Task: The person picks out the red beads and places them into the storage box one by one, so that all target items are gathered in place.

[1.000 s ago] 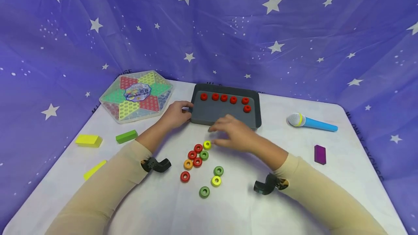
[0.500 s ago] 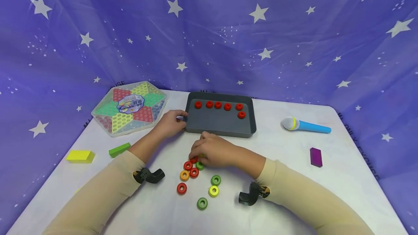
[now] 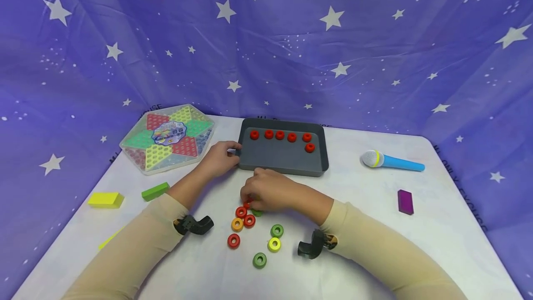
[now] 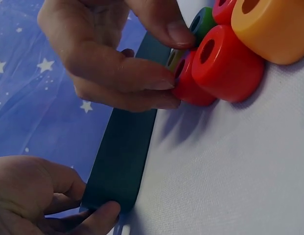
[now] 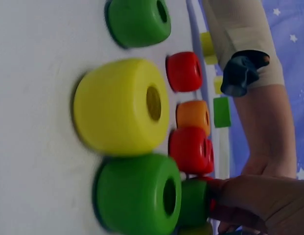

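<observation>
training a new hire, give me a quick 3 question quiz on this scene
1. True or false: the left hand holds the tray by its left edge.
2. How many red rings lie in the tray?
3. What does the right hand pinch? A) a red ring B) the microphone C) the purple block

Key: 1 true; 2 six; 3 A

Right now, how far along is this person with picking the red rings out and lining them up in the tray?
Six red rings already sit in the grey tray. The right hand is pinching another red ring from the pile on the table, while the left hand grips the tray's near corner. Three more red rings lie loose, among green, yellow and orange ones.
</observation>
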`<state>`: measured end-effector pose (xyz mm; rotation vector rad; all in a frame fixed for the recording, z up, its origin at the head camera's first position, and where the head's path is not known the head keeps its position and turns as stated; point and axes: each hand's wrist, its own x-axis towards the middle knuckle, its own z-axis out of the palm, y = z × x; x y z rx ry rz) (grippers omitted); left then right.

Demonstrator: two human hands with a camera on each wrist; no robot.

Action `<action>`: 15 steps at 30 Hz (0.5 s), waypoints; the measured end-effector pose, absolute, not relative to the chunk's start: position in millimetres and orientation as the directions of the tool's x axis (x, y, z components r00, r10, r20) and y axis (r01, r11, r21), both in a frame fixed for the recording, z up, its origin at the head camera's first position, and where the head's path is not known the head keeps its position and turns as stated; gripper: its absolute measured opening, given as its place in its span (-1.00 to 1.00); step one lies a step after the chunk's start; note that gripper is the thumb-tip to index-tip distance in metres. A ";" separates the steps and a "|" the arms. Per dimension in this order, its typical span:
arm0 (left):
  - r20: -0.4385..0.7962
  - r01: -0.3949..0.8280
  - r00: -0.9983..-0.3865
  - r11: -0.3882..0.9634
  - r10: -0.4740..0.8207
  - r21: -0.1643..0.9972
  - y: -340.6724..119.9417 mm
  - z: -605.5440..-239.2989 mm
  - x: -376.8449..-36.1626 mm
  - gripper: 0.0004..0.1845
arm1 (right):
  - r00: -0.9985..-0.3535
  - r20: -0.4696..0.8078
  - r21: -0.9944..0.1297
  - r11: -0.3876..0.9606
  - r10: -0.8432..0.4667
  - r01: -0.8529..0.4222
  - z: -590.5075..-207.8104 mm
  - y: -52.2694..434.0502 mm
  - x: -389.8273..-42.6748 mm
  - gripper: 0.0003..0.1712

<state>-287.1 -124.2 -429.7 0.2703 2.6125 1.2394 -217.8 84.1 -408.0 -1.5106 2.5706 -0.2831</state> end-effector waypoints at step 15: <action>-0.128 0.067 -0.954 0.605 0.273 0.793 -125.0 -430.8 -286.2 -0.48 | -0.628 0.001 -0.281 0.602 -0.779 -0.747 -400.3 86.5 -212.9 -0.77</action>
